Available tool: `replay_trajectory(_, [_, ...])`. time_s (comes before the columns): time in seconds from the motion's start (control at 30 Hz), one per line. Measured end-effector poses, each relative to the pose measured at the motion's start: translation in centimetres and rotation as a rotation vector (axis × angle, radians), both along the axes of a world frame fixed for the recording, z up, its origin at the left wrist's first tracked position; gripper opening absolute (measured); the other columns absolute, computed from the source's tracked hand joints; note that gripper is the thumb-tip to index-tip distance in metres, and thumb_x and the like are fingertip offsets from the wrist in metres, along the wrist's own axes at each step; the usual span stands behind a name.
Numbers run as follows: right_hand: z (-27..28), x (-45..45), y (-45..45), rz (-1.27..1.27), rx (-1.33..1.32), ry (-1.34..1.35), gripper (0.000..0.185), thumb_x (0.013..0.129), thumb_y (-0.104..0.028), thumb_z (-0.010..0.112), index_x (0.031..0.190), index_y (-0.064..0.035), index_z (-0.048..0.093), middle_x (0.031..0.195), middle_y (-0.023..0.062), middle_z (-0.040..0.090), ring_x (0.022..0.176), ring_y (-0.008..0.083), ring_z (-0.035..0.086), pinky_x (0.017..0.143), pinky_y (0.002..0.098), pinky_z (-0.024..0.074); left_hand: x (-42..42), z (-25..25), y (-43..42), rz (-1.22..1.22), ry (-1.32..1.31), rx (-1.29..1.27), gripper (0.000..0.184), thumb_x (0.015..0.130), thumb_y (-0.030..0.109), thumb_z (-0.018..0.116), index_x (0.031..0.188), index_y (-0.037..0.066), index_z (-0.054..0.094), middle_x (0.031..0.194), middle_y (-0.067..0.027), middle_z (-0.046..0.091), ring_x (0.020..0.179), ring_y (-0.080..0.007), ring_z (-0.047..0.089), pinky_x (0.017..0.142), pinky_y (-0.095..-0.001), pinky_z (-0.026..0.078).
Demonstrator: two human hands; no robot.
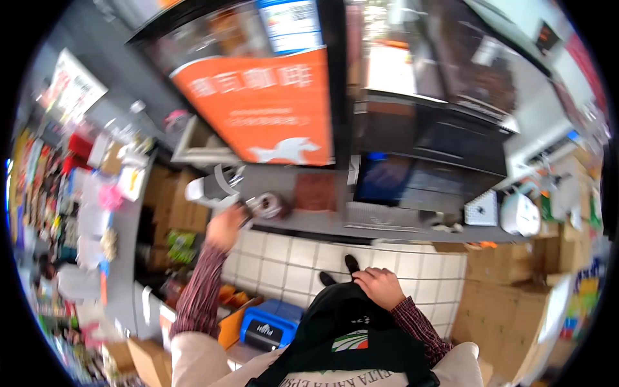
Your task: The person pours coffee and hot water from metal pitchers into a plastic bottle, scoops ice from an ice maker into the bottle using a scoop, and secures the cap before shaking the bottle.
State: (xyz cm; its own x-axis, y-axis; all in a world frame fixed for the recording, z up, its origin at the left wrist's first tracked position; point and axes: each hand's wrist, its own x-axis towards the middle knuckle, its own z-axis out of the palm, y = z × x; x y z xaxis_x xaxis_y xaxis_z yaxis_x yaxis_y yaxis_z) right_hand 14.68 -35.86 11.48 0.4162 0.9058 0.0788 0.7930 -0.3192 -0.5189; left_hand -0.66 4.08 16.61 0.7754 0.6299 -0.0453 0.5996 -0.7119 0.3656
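Observation:
My left hand (224, 228) reaches to the counter's front edge, its fingers closed around something dark and small that blur hides. Just beyond it lies a white curved object (207, 189), blurred. Close to the fingers on the right is a round roll-like item (268, 205) with a pale centre, perhaps a roll of tape. My right hand (380, 287) hangs low in front of my body, fingers stretched out beside the dark green apron (338, 309), with no object seen in it.
A grey counter (284, 179) runs across, carrying a reddish-brown mat (315, 191), an orange sign (264, 109) and a dark screen (384, 178). A blue bin lid marked PUSH (269, 324) stands below left. Cardboard boxes (500, 303) stack at right; a goods-laden side counter (126, 238) is left.

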Motion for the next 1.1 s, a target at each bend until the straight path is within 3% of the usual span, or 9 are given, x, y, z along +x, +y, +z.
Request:
replay_trajectory(0.13, [0.5,4.2,-11.1,-0.349,-0.121,-0.014,0.01,0.088,-0.021,0.063,0.092,-0.0137,0.068,0.08,0.0057,0.066,0.07,0.0254,0.066,0.064,0.038,0.0528,-7.3,-3.2,-6.5,0.262,-0.446,-0.732,0.036,0.102,0.026,0.047,0.069,0.013,0.041,0.062,0.0093,0.034,0.054,-0.0006,0.029,0.047,-0.0225,0.021])
replay_trajectory(0.3, [6.7,15.0,-23.7,-0.883,-0.033,-0.423,0.011,0.087,-0.018,0.063,0.082,-0.008,0.065,0.075,0.0137,0.064,0.068,0.034,0.063,0.061,0.0449,0.0504,-2.6,-5.0,-24.2,0.244,-0.49,-0.982,0.037,0.097,0.037,0.051,0.076,0.007,0.049,0.063,0.0019,0.041,0.055,-0.0069,0.037,0.049,-0.0228,0.031])
replay_trajectory(0.47, [16.3,28.4,-29.9,-0.927,0.385,-0.568,0.015,0.091,-0.004,0.06,0.106,-0.0015,0.062,0.091,0.014,0.064,0.079,0.0291,0.064,0.067,0.037,0.0506,14.3,-2.8,-39.3,-0.347,-0.359,-1.41,0.021,0.1,0.018,0.045,0.086,0.004,0.051,0.067,0.0004,0.047,0.06,-0.007,0.043,0.055,-0.0231,0.036])
replay_trajectory(0.6, [20.6,37.4,-30.0,-0.715,0.426,-0.839,0.048,0.092,-0.004,0.059,0.138,-0.0114,0.05,0.129,0.0167,0.054,0.111,0.034,0.058,0.088,0.0395,0.0499,29.8,-2.9,-50.7,-0.524,-0.52,-1.301,0.026,0.103,0.021,0.04,0.088,0.003,0.05,0.07,-0.0013,0.051,0.063,-0.0093,0.048,0.059,-0.0271,0.041])
replay_trajectory(0.77, [18.7,44.2,-29.8,-0.618,0.499,-1.0,0.059,0.086,-0.001,0.063,0.141,-0.0076,0.044,0.131,0.0152,0.051,0.117,0.0318,0.055,0.101,0.0396,0.0436,39.3,-2.8,-59.3,-0.239,-0.613,-1.291,0.025,0.102,0.023,0.041,0.092,0.003,0.054,0.077,-0.0017,0.055,0.071,-0.0116,0.056,0.067,-0.0287,0.047])
replay_trajectory(0.8, [17.5,44.8,-30.0,-0.623,0.563,-0.777,0.061,0.082,0.003,0.064,0.14,-0.0081,0.046,0.113,0.0099,0.055,0.102,0.0255,0.057,0.093,0.035,0.0476,40.3,-2.8,-59.9,-0.189,-0.653,-1.274,0.025,0.101,0.024,0.042,0.093,0.004,0.054,0.077,-0.0018,0.055,0.072,-0.0123,0.056,0.067,-0.0294,0.048])
replay_trajectory(0.93, [15.6,47.4,-30.0,-0.461,0.707,-0.644,0.073,0.08,0.009,0.052,0.148,-0.0109,0.036,0.135,0.0143,0.046,0.113,0.0279,0.056,0.079,0.0323,0.0566,43.4,-2.1,-60.4,-0.128,-0.767,-1.119,0.029,0.098,0.028,0.043,0.106,0.004,0.055,0.082,-0.0157,0.064,0.073,-0.0328,0.063,0.071,-0.0425,0.05])
replay_trajectory(1.0, [16.5,46.1,-29.5,-0.492,0.681,-0.527,0.095,0.064,0.026,0.037,0.151,-0.0112,0.028,0.152,0.0151,0.033,0.131,0.0336,0.046,0.093,0.0355,0.0561,44.2,-1.9,-60.4,-0.133,-0.85,-1.079,0.029,0.102,0.029,0.042,0.093,0.004,0.052,0.071,-0.0043,0.057,0.06,-0.0153,0.055,0.058,-0.0314,0.047])
replay_trajectory(1.1, [16.9,46.0,-29.4,-0.501,0.585,-0.747,0.091,0.069,0.024,0.037,0.152,-0.0132,0.027,0.154,0.0141,0.028,0.13,0.0333,0.045,0.095,0.036,0.056,44.3,-2.3,-60.1,-0.13,-0.866,-0.977,0.028,0.101,0.029,0.043,0.092,0.004,0.052,0.068,-0.0054,0.056,0.059,-0.0177,0.055,0.058,-0.0336,0.046])
